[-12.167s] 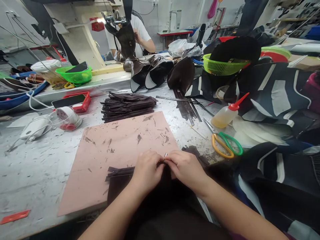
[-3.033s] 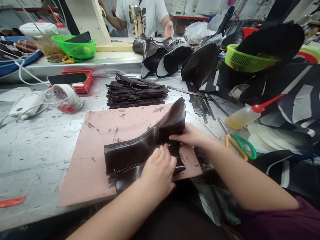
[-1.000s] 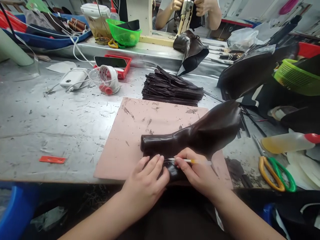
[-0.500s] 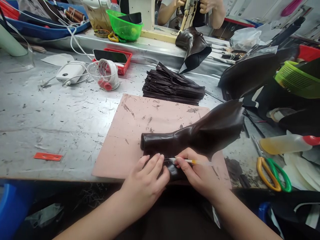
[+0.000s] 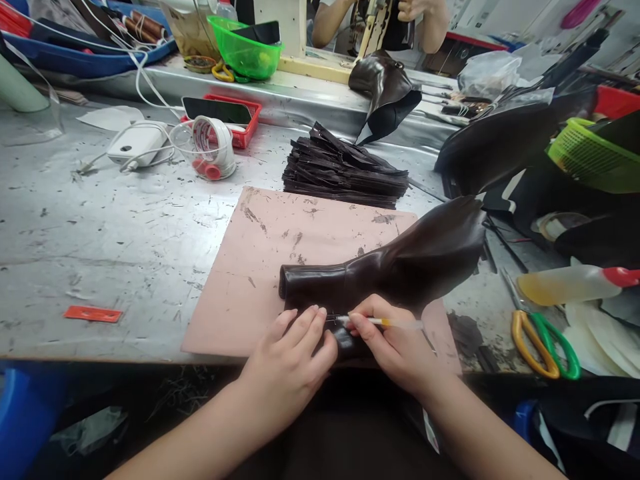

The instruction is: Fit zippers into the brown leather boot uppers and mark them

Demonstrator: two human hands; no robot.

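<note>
A dark brown leather boot upper lies on its side on a pink cutting mat. My left hand rests flat on its near edge, fingers stretched out and pressing the leather down. My right hand pinches a thin pen with an orange band, its tip touching the leather just beside my left fingertips. The near edge of the upper is hidden under both hands.
A stack of dark zippers lies behind the mat. Yellow-green scissors and a glue bottle lie to the right, among more leather pieces. A phone in a red tray, tape and a charger sit at the left. Another person works at a sewing machine beyond.
Earlier my hands worked a zipper, then turned the boot upper onto the mat. Over the last second both hands hold nearly still, pen tip at the leather.
</note>
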